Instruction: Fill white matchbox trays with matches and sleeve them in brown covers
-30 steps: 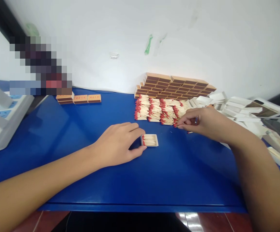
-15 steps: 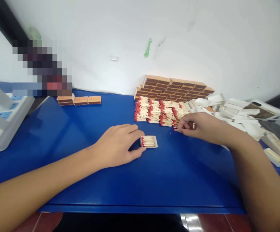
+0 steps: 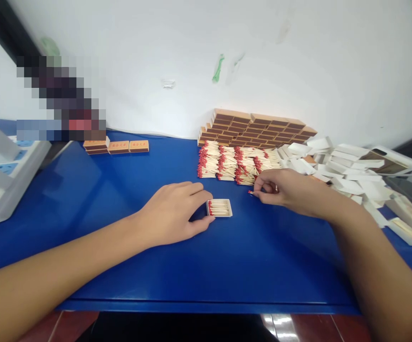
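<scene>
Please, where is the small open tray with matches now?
In the head view, the open tray is just right of centre on the blue table, touched by the left hand, in front of the match pile.

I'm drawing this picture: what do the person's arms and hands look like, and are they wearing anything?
The bare, tapering left forearm and bare, tapering right forearm show no sleeves, watch or bracelet. The left hand and right hand wear no gloves. I can't tell whether the right one has a ring.
</scene>
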A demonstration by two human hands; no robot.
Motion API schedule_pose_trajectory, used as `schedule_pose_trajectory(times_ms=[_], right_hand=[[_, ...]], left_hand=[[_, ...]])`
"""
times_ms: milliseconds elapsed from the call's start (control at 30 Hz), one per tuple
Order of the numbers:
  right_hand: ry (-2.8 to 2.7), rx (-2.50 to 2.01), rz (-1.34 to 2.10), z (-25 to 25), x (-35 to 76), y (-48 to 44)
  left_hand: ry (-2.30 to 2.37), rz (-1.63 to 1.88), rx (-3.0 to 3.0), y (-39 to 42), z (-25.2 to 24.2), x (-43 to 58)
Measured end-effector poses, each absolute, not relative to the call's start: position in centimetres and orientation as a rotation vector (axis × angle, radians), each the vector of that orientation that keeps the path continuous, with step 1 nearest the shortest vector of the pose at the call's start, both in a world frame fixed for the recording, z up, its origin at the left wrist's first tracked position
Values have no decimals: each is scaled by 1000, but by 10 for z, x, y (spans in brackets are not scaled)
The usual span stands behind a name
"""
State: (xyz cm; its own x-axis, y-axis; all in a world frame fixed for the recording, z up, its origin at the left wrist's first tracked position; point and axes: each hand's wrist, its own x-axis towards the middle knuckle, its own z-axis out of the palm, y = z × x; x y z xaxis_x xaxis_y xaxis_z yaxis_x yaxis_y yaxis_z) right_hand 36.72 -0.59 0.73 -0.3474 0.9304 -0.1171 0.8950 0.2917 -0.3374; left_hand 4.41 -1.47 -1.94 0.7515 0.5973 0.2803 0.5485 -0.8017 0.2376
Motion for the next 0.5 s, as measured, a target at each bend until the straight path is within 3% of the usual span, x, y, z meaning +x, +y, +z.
schedule_pose_trajectory(times_ms=[267, 500], right_hand=[[-2397, -1355, 644, 16, 314, -32], [-2438, -1284, 498, 3, 289, -37]], left_hand=[[904, 539, 2792, -15, -20, 46], [893, 565, 2788, -17, -20, 48]])
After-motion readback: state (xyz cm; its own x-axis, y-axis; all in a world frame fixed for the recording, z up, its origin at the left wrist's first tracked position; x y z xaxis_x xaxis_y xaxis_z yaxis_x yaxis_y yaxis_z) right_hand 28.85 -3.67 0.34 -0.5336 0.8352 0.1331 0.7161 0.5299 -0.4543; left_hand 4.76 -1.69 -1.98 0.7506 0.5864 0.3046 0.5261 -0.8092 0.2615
